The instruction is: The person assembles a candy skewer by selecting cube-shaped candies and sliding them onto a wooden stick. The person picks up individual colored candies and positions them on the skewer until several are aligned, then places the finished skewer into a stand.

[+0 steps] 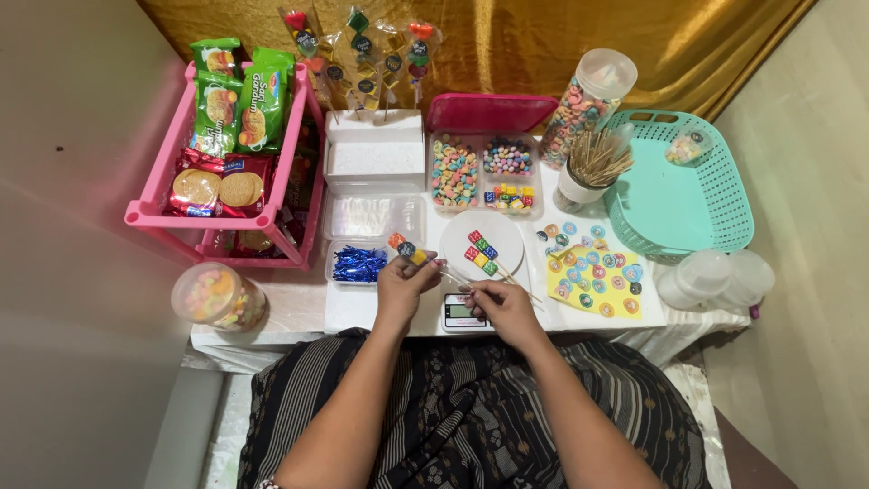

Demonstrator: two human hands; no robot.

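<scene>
Striped dark fabric over the person's lap (471, 407) fills the near edge of the view, with both forearms reaching forward to a white worktop (299, 312). Left hand (405, 285) is pinched shut on a thin wooden skewer (412, 254) threaded with small coloured candy cubes, held just left of a round white plate (457, 249). Right hand (505, 303) is curled closed near the skewer's bare end, just in front of that plate; whether it grips the stick or a loose candy is hard to tell. On the plate lies a second finished candy skewer (482, 253). A small digital scale (463, 314) sits between the hands, in front of the plate. Right of the plate lies a yellow sheet of round stickers (595, 281).

Judged from this, the pointed stick could prick a finger, and candies could slide off if the skewer tilts. An elbow swing might knock the lidded candy tub (217, 297), far left of the plate at the worktop's edge.
</scene>
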